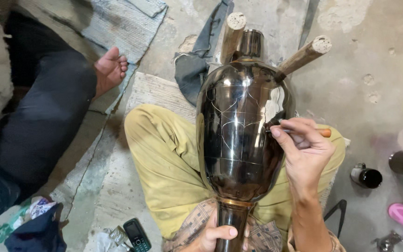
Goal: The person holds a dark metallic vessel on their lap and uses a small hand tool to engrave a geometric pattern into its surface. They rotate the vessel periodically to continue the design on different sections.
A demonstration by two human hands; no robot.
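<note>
— So, how would that dark metal vase (241,135) handle?

— Heavy and stiff, I'd judge, and the polished skin looks slippery. It lies lengthwise over the person's lap, its mouth propped between two wooden pegs (232,35) at the far end. The thin scratched lines on its belly look easy to mar, so the narrow neck near the body seems the safest place to take hold

— And the hands?

— The left hand (215,233) is wrapped around that neck at the bottom, fingers closed on it, thumb across the front. The right hand (304,149) rests on the right flank of the belly, wrist bent, fingers pinched together on a thin engraving tool (299,131) with its tip against the metal

— Anything nearby?

— A phone (136,234) on the floor to the left, and another person's bare foot (111,67) on a mat
</note>
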